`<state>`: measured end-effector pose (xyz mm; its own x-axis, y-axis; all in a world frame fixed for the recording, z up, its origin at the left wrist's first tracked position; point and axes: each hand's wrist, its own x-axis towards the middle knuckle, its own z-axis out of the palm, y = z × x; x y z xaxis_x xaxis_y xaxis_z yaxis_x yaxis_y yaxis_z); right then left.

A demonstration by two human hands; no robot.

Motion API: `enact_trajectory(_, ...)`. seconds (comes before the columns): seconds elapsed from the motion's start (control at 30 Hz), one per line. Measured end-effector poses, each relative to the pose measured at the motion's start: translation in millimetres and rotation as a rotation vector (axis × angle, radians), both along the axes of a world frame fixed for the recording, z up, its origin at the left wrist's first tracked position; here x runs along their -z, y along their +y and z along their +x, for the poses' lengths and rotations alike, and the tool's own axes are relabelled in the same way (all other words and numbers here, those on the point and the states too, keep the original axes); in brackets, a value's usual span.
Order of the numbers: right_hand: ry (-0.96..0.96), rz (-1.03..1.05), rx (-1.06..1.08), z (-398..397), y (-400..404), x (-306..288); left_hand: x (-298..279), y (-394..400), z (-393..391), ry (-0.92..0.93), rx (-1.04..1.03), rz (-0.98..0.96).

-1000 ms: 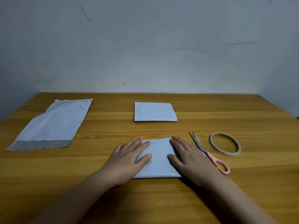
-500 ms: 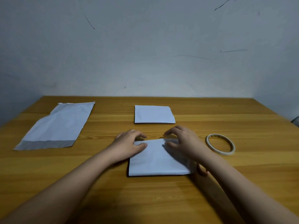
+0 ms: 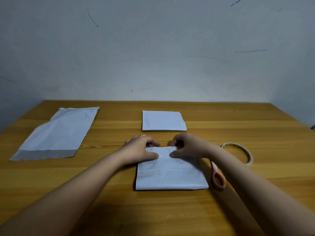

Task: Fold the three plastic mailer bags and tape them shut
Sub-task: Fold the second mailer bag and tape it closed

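near bag: folded white mailer, flat on table, nearest the person; landmark for the rest.
L hand: on near bag's far-left edge, fingers curled over the edge, thumb on top, pinching it.
R hand: on far-right edge, same pinch, thumb on top.
2nd folded bag: just beyond near bag, apart from it.
flat bag: unfolded, well left of near bag, grey strip at its near end.
scissors: pink handle just right of near bag, blades hidden under R arm.
tape roll: right of near bag, past scissors.
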<state>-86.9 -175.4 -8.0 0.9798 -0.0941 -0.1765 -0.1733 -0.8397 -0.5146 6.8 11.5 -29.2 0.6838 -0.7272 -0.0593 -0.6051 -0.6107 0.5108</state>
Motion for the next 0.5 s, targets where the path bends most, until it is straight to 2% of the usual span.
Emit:
enact_trajectory(0.17,-0.138,0.095,0.003,-6,0,4,3,-1,1,-0.053,0.002,-0.018)
enact_trajectory(0.27,-0.195,0.078,-0.016,-8,-1,6,4,-1,2,-0.017,0.017,-0.049)
enact_trajectory(0.4,-0.225,0.072,-0.062,-13,-4,5,5,0,-1,0.049,0.023,-0.196)
enact_trajectory(0.5,-0.251,-0.018,-0.083,-17,-4,6,7,3,-6,-0.011,0.028,-0.28)
